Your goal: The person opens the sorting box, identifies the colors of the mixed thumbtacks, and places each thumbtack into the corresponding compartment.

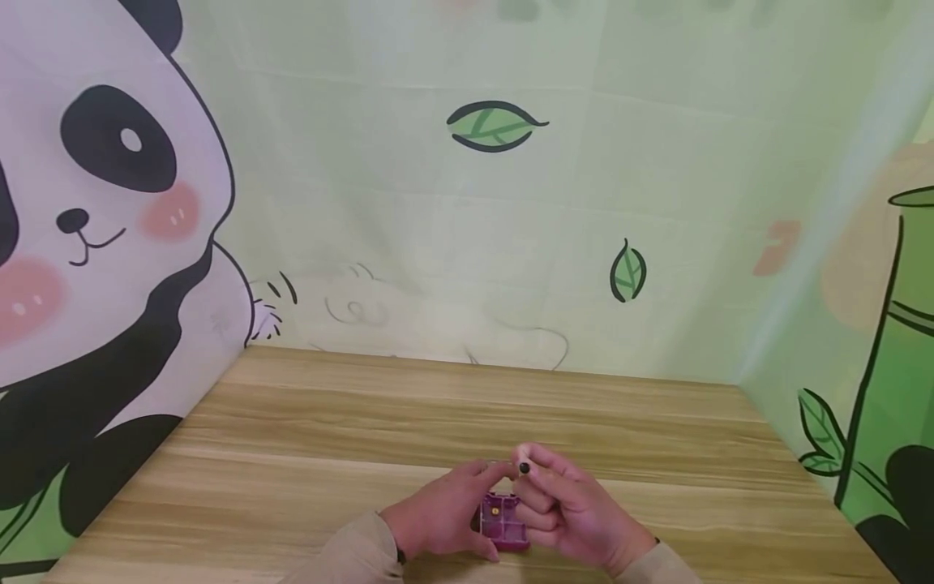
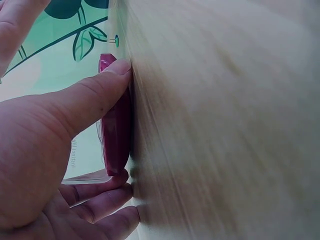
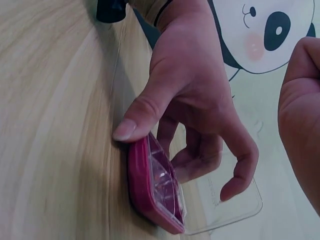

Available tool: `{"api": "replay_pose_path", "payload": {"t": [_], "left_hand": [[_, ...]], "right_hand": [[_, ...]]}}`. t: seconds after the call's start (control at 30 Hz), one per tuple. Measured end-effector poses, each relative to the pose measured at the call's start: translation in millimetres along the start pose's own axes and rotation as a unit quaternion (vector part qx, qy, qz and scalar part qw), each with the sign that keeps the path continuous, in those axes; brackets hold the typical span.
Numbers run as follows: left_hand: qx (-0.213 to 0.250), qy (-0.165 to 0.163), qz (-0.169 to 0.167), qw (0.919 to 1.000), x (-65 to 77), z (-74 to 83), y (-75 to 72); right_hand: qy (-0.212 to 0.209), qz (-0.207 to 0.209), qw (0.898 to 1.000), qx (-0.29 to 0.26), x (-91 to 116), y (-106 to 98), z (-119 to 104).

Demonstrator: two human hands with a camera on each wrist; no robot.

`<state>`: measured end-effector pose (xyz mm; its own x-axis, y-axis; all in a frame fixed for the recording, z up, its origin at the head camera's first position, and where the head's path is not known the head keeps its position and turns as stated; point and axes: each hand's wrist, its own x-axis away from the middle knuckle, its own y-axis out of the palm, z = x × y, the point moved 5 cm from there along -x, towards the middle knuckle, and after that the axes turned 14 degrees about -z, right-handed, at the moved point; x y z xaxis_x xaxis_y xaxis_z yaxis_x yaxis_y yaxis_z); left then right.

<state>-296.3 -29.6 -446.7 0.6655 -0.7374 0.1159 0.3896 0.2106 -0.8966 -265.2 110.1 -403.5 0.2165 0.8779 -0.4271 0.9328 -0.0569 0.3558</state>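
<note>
A small magenta pill box [image 1: 505, 531] with divided compartments lies on the table in front of me, its clear lid [image 3: 235, 210] standing open. One compartment holds a tiny yellow piece [image 1: 495, 512]. My left hand [image 1: 447, 507] grips the box, the thumb on its near edge and the fingers curved about the far side and lid. In the left wrist view, that thumb [image 2: 95, 95] presses the magenta side. Just above the box my right hand [image 1: 576, 507] pinches a tiny black round piece [image 1: 524, 468] between thumb and forefinger. The right wrist view shows only part of the right hand [image 3: 302, 110].
The wooden table [image 1: 350, 414] extends around the hands. A cloth backdrop [image 1: 379, 178] with a printed panda, leaves and bamboo stands along its back and sides. A dark object [image 3: 111, 10] shows near the left wrist in the right wrist view.
</note>
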Motion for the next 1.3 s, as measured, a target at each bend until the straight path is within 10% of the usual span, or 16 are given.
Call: {"api": "replay_pose_path", "payload": {"t": [1.3], "left_hand": [[0.006,-0.017,-0.017,0.9997,1.9,0.9,0.5]], "right_hand": [[-0.001,-0.016,1.000,-0.010,-12,13,-16]]}}
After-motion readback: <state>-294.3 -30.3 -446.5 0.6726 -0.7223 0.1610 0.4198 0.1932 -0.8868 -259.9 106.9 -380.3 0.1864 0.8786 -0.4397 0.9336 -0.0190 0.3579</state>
